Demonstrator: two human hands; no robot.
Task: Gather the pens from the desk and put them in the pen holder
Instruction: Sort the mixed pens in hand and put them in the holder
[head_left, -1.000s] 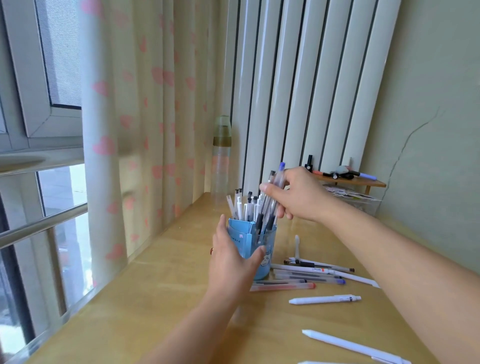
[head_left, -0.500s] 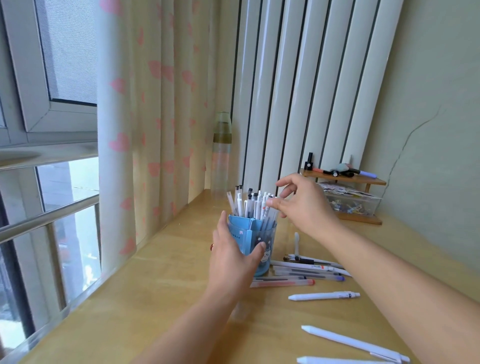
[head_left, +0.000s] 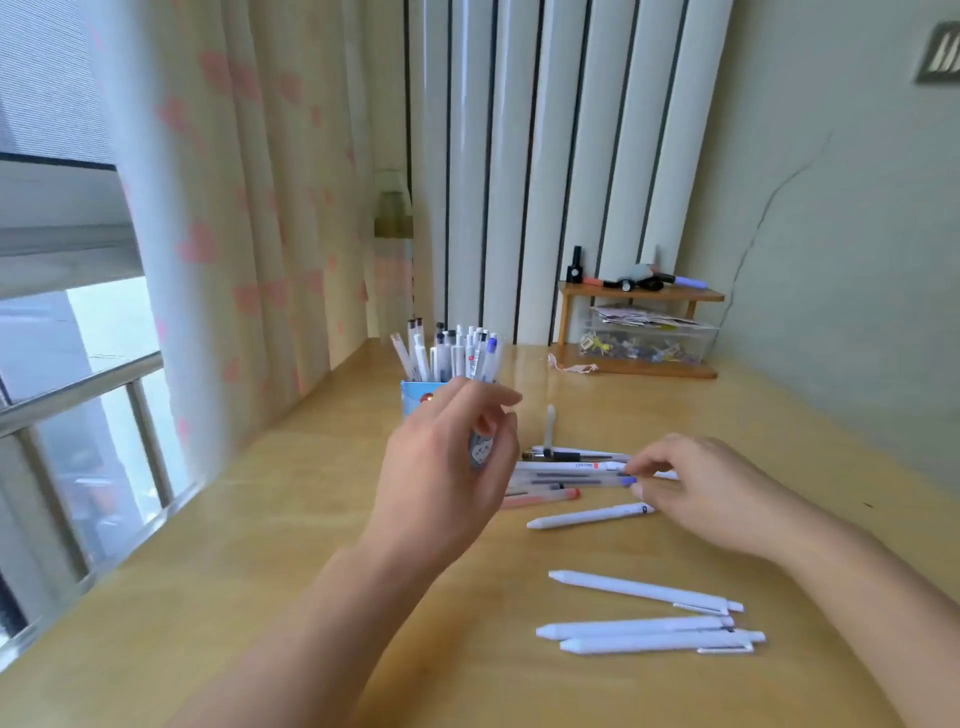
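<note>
The blue pen holder (head_left: 415, 389), full of several pens (head_left: 457, 351), stands mid-desk. My left hand (head_left: 441, 473) hovers just in front of it with fingers loosely curled and nothing in them; a bit of the holder shows between thumb and forefinger. To the right, several pens lie in a pile (head_left: 566, 470) on the desk. My right hand (head_left: 701, 493) pinches the cap end of a clear blue-capped pen (head_left: 582, 482) that lies in the pile. A white pen (head_left: 587, 515) lies in front of it, and three more white pens (head_left: 644, 626) lie nearer me.
At the back right, a small wooden shelf (head_left: 639, 296) holds small items over a clear box (head_left: 649, 338). A bottle (head_left: 393, 234) stands in the back corner by the curtain (head_left: 218, 234). The window rail (head_left: 78, 384) runs along the desk's left edge.
My right hand let go of the pens in the holder and dropped to the pile on the desk. My left hand came off the holder. The view tilted down.
</note>
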